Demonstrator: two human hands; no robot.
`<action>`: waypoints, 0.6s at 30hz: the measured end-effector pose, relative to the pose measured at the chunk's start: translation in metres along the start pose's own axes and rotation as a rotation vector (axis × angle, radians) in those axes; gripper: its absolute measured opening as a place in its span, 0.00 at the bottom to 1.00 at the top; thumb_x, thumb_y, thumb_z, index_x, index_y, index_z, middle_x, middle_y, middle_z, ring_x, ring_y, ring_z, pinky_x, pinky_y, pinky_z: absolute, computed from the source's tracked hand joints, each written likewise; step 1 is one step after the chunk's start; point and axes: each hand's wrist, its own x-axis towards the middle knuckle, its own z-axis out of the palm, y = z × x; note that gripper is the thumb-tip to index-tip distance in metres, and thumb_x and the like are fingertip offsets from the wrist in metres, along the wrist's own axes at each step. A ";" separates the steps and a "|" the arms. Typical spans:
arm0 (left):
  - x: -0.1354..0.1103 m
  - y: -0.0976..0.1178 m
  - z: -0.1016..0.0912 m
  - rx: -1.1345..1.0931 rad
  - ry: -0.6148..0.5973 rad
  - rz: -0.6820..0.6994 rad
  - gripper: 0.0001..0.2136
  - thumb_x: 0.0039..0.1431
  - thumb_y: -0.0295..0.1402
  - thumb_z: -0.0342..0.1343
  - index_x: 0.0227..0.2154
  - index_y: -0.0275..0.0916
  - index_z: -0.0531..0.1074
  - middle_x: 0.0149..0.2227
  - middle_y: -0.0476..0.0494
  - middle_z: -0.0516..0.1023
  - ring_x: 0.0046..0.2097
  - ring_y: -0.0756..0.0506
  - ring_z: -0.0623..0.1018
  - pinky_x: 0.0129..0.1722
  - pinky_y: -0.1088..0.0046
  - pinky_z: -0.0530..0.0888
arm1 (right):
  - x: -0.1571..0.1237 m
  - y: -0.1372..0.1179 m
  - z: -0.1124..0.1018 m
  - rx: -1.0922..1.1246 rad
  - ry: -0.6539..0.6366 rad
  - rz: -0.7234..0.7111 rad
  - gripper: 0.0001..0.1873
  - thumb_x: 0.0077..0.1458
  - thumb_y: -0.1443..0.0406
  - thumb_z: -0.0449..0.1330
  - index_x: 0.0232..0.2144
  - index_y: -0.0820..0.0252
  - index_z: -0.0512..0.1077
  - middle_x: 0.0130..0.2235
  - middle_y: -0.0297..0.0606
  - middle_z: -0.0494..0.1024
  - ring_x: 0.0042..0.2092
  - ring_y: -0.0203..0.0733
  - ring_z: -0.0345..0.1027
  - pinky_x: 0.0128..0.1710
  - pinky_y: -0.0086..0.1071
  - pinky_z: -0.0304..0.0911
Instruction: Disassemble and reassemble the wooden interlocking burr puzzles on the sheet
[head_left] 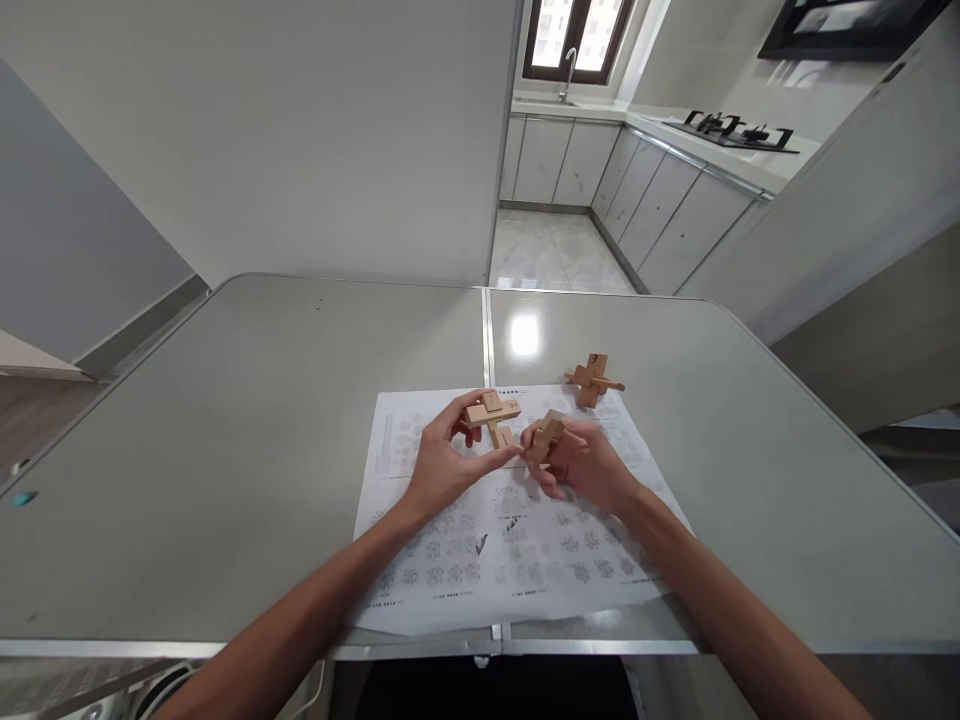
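My left hand (450, 450) is closed on a few joined wooden puzzle pieces (493, 415), light in colour, with the thumb below and the fingers behind. Close beside it, my right hand (581, 462) grips another wooden puzzle piece (549, 432), blocky and notched, tilted between thumb and fingers. Both are held over a printed instruction sheet (465, 600) showing rows of small diagrams. Beyond my right hand, an interlocked wooden puzzle (592, 381) with crossing bars rests near the sheet's upper right corner. Part of each held piece is hidden by my fingers.
The sheet lies on a grey folding table (247, 470) with a metal seam down its middle. A small teal object (24, 498) is at the left edge. Past the table are a wall, kitchen cabinets (667, 210) and a gas stove (739, 130).
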 end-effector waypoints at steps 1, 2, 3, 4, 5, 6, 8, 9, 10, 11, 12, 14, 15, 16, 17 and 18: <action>0.000 0.000 0.000 0.000 0.001 -0.005 0.31 0.53 0.43 0.74 0.59 0.45 0.73 0.38 0.46 0.79 0.34 0.49 0.70 0.38 0.70 0.76 | -0.001 -0.002 0.001 0.014 0.002 0.034 0.29 0.64 0.41 0.53 0.36 0.59 0.77 0.27 0.32 0.67 0.23 0.35 0.54 0.22 0.31 0.58; 0.000 0.001 0.000 0.000 0.000 -0.007 0.31 0.53 0.44 0.74 0.59 0.45 0.74 0.38 0.46 0.78 0.34 0.49 0.70 0.38 0.70 0.76 | -0.001 -0.003 0.001 0.023 0.003 0.066 0.32 0.64 0.39 0.51 0.33 0.59 0.76 0.25 0.31 0.63 0.22 0.34 0.50 0.20 0.29 0.53; 0.000 0.001 0.000 0.000 -0.004 -0.008 0.31 0.53 0.44 0.75 0.59 0.45 0.74 0.38 0.46 0.78 0.34 0.49 0.70 0.37 0.70 0.76 | -0.001 -0.003 0.002 0.029 0.008 0.094 0.33 0.65 0.38 0.50 0.30 0.59 0.74 0.24 0.29 0.61 0.21 0.32 0.46 0.19 0.28 0.49; 0.000 0.001 0.000 0.001 -0.009 -0.007 0.31 0.52 0.44 0.75 0.58 0.45 0.74 0.38 0.46 0.78 0.34 0.48 0.70 0.37 0.69 0.76 | -0.001 -0.004 0.002 0.028 0.022 0.114 0.33 0.65 0.37 0.51 0.28 0.58 0.71 0.23 0.27 0.59 0.21 0.31 0.43 0.18 0.27 0.47; 0.000 0.001 0.000 0.002 -0.011 -0.005 0.32 0.52 0.44 0.75 0.58 0.45 0.74 0.38 0.46 0.78 0.33 0.48 0.70 0.38 0.69 0.76 | -0.001 -0.003 0.002 0.020 0.044 0.125 0.32 0.66 0.38 0.52 0.27 0.58 0.69 0.23 0.26 0.58 0.21 0.30 0.41 0.18 0.26 0.45; 0.000 0.001 0.000 0.005 -0.012 -0.002 0.32 0.52 0.44 0.75 0.58 0.45 0.74 0.39 0.46 0.78 0.33 0.48 0.70 0.38 0.69 0.76 | -0.001 -0.003 0.003 0.006 0.071 0.128 0.31 0.66 0.38 0.54 0.27 0.58 0.68 0.23 0.26 0.58 0.21 0.30 0.40 0.18 0.25 0.44; 0.000 0.001 0.000 0.011 -0.011 0.004 0.32 0.52 0.44 0.75 0.59 0.45 0.74 0.38 0.46 0.78 0.34 0.48 0.70 0.38 0.69 0.76 | -0.001 -0.002 0.004 -0.035 0.110 0.106 0.28 0.67 0.40 0.57 0.31 0.58 0.70 0.24 0.26 0.59 0.22 0.30 0.41 0.18 0.24 0.46; 0.001 0.001 0.000 0.014 -0.008 0.006 0.32 0.53 0.45 0.74 0.59 0.45 0.73 0.38 0.46 0.78 0.33 0.48 0.70 0.38 0.69 0.76 | -0.002 -0.002 0.005 -0.053 0.117 0.085 0.26 0.67 0.41 0.58 0.36 0.57 0.73 0.24 0.25 0.60 0.22 0.30 0.41 0.18 0.24 0.47; 0.001 0.001 0.000 0.015 -0.006 0.007 0.32 0.53 0.45 0.74 0.59 0.45 0.73 0.38 0.46 0.78 0.33 0.48 0.70 0.37 0.69 0.76 | -0.002 -0.002 0.005 -0.067 0.117 0.063 0.25 0.68 0.42 0.58 0.43 0.56 0.74 0.24 0.25 0.61 0.22 0.31 0.42 0.18 0.24 0.48; 0.001 0.001 0.000 0.014 -0.004 0.008 0.31 0.53 0.45 0.74 0.59 0.45 0.73 0.38 0.46 0.78 0.33 0.48 0.70 0.37 0.70 0.76 | -0.003 -0.002 0.006 -0.073 0.115 0.045 0.24 0.69 0.43 0.58 0.51 0.54 0.74 0.24 0.25 0.62 0.22 0.31 0.43 0.18 0.24 0.48; 0.001 0.001 0.000 0.012 -0.005 0.009 0.31 0.54 0.46 0.74 0.59 0.45 0.73 0.38 0.46 0.78 0.33 0.49 0.70 0.37 0.70 0.76 | -0.003 -0.003 0.007 -0.068 0.115 0.034 0.26 0.69 0.44 0.58 0.58 0.52 0.71 0.24 0.24 0.62 0.21 0.31 0.44 0.18 0.24 0.49; 0.001 0.000 0.000 0.014 -0.005 0.011 0.31 0.54 0.46 0.73 0.59 0.45 0.73 0.38 0.46 0.78 0.33 0.49 0.70 0.36 0.70 0.76 | -0.005 -0.005 0.008 -0.025 0.116 0.037 0.29 0.71 0.46 0.58 0.67 0.47 0.64 0.26 0.25 0.63 0.21 0.31 0.46 0.19 0.25 0.49; 0.001 -0.001 0.000 0.019 -0.005 0.013 0.31 0.54 0.46 0.74 0.59 0.45 0.73 0.38 0.46 0.79 0.33 0.49 0.70 0.36 0.70 0.76 | -0.005 -0.005 0.007 0.010 0.113 0.043 0.30 0.71 0.47 0.58 0.69 0.46 0.62 0.27 0.25 0.64 0.22 0.31 0.47 0.19 0.25 0.50; 0.001 -0.002 0.000 0.025 -0.003 0.015 0.32 0.54 0.46 0.74 0.60 0.45 0.73 0.39 0.45 0.79 0.33 0.49 0.70 0.36 0.70 0.76 | -0.006 -0.006 0.006 0.048 0.105 0.049 0.30 0.71 0.48 0.58 0.70 0.46 0.62 0.28 0.25 0.63 0.22 0.31 0.49 0.19 0.26 0.51; 0.001 -0.003 0.000 0.032 0.001 0.020 0.32 0.54 0.46 0.74 0.60 0.45 0.73 0.39 0.45 0.79 0.33 0.49 0.70 0.36 0.70 0.76 | -0.006 -0.006 0.005 0.084 0.093 0.051 0.30 0.71 0.51 0.60 0.70 0.47 0.62 0.29 0.26 0.63 0.23 0.31 0.50 0.20 0.26 0.53; 0.001 -0.004 0.001 0.037 0.003 0.025 0.32 0.54 0.47 0.74 0.60 0.45 0.73 0.39 0.45 0.79 0.33 0.49 0.70 0.37 0.70 0.76 | -0.007 -0.007 0.003 0.111 0.079 0.048 0.30 0.69 0.54 0.62 0.70 0.47 0.63 0.30 0.26 0.63 0.23 0.31 0.52 0.20 0.26 0.55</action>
